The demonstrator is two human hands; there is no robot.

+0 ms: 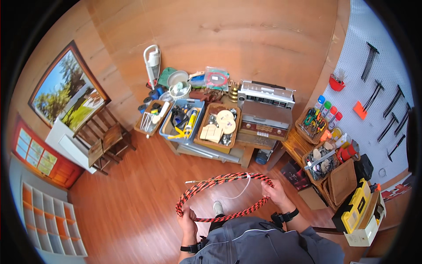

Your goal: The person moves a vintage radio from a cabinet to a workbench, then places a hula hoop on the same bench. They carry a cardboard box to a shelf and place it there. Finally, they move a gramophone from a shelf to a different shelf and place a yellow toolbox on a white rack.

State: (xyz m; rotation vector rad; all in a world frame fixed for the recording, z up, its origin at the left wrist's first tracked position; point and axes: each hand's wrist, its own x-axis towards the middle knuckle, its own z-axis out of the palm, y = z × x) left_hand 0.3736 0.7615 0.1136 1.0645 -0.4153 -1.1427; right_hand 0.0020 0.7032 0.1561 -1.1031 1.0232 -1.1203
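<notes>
Coil of red-black braided cable (224, 196) held flat at waist height, over wooden floor (132, 198), before cluttered table (237, 152). Left hand (188, 218) clenched on near-left rim; right hand (273, 190) grasping far-right rim. Long axis runs left-right between hands; loose tip (190, 181) juts leftward, nearer left hand.

Look right of the radio (266, 94): 4 small bottles (328, 112) with blue, green, red caps stand there. Below them sits a white box (363, 235).
</notes>
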